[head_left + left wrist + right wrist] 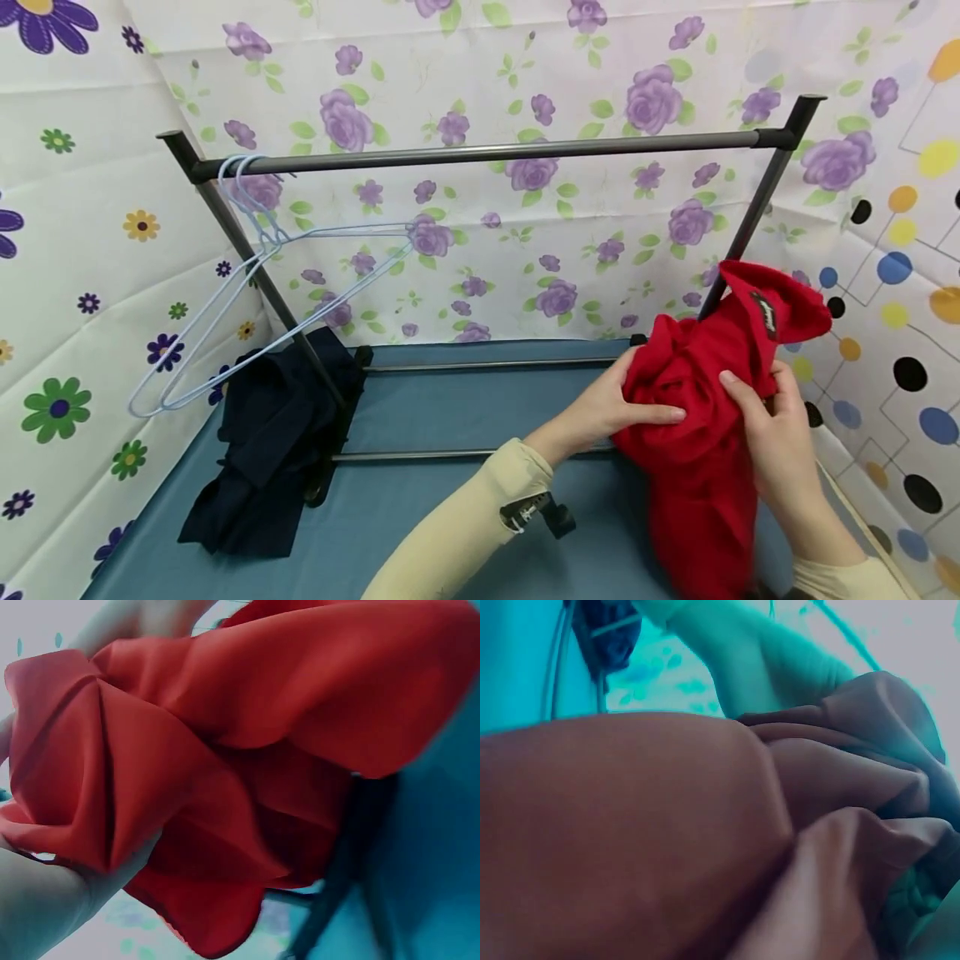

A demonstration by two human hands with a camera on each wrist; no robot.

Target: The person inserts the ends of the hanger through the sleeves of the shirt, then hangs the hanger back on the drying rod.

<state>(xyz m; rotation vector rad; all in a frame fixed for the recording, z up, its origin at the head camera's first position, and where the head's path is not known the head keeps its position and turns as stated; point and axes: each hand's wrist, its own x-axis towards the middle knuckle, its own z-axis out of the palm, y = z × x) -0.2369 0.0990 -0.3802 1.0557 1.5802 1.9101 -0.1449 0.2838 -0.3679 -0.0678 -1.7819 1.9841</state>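
A bunched red shirt [697, 400] with a dark neck label [765, 315] is held up at the right end of the rack. My left hand [607, 412] grips its left side, thumb across the front and fingers hidden behind the folds. On the other side my right hand [783, 442] holds the cloth below the label, its thumb in front. The lower part of the shirt hangs down between both wrists. Folds of the same red shirt [187, 750] fill much of the left wrist view, and the shirt [630, 825] looks brownish in the right wrist view.
A dark metal rack [495, 153] stands on the blue-covered surface [450, 517]. Light blue hangers [277, 242] hang at its left end. Beneath them a dark navy garment [262, 458] lies crumpled over the rack's left foot. Patterned sheets [450, 75] enclose the back and sides.
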